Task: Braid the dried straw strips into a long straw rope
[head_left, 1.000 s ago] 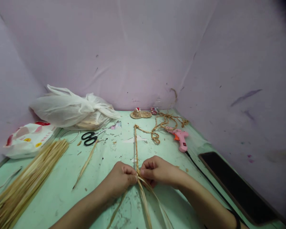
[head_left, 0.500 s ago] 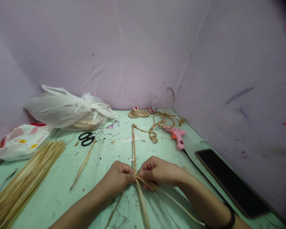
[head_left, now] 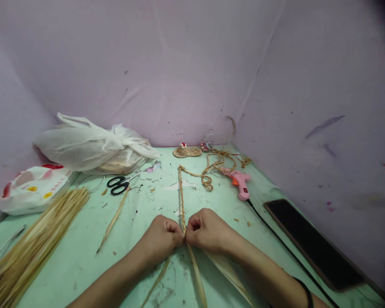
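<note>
A thin braided straw cord [head_left: 181,192] runs down the middle of the green table to my two hands. My left hand [head_left: 166,236] pinches the cord's lower end from the left. From the right, my right hand [head_left: 205,231] is closed on the straw strands at the same spot, its fingertips close to the left ones. Loose strands [head_left: 197,273] spread out below the hands toward the near edge. The cord's far end bends right into a loose tangle of braid [head_left: 221,161].
Straw bundle [head_left: 41,239], white packet [head_left: 35,190], white plastic bag [head_left: 93,147] and black-handled scissors [head_left: 118,185] lie left. A woven straw piece [head_left: 186,151] sits at the back. To the right are a pink glue gun [head_left: 242,186], its black cable and a dark phone [head_left: 311,244].
My right hand has moved slightly left, now against the left fingertips. The strands on the right have shifted and hang as a wider strip beneath my right wrist.
</note>
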Demonstrator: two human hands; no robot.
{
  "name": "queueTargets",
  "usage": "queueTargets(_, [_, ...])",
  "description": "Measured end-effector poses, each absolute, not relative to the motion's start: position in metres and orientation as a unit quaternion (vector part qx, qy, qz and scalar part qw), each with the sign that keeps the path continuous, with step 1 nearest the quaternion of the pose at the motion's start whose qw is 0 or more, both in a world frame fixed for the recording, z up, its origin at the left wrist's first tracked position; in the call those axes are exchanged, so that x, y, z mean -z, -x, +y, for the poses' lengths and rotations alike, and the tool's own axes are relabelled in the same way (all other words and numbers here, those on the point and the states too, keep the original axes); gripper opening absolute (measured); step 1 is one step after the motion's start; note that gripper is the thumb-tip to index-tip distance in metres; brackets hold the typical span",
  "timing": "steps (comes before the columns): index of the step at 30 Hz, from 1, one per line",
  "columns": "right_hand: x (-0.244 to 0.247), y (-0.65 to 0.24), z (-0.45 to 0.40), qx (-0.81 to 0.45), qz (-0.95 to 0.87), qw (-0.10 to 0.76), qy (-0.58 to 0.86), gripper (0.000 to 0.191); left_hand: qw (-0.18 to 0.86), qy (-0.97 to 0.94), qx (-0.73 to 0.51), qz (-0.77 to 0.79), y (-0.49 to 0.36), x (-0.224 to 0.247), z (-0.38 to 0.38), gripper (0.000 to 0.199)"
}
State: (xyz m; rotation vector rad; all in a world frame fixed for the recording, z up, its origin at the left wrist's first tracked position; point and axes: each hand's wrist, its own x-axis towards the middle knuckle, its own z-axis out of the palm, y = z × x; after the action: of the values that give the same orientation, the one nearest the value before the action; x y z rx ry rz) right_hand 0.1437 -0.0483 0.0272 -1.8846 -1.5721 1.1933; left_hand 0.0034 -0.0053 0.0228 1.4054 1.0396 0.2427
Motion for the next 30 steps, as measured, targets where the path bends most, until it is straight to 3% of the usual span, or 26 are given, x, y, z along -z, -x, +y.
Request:
queueTargets(3, [-0.030, -0.146, -0.050, -0.453, -0.566, 0.202, 0.659, 0.010, 0.630, -0.619, -0.104, 0.457, -0.003, -0.023, -0.005, 0.009])
queueTargets(8, [-0.046, -0.153, -0.054, -0.599, -0.556, 0.201, 0.539, 0.018, 0.660, -0.598, -0.104, 0.444, -0.002, -0.027, -0.005, 0.008])
queueTargets(13, [-0.034, -0.152, -0.048, -0.605, -0.513, 0.262, 0.550, 0.013, 0.677, -0.583, -0.105, 0.437, -0.001, -0.026, -0.004, 0.012])
queueTargets(22, [-0.032, -0.143, -0.051, -0.719, -0.330, 0.350, 0.502, 0.039, 0.692, -0.594, -0.138, 0.387, 0.001, -0.030, -0.006, 0.020])
queueTargets(25, [-0.038, -0.140, -0.055, -0.751, -0.299, 0.333, 0.485, 0.027, 0.679, -0.623, -0.126, 0.367, 0.003, -0.032, -0.006, 0.023])
queueTargets(30, [-0.034, -0.142, -0.053, -0.686, -0.340, 0.293, 0.572, 0.018, 0.605, -0.693, -0.106, 0.378, 0.007, -0.029, -0.003, 0.019])
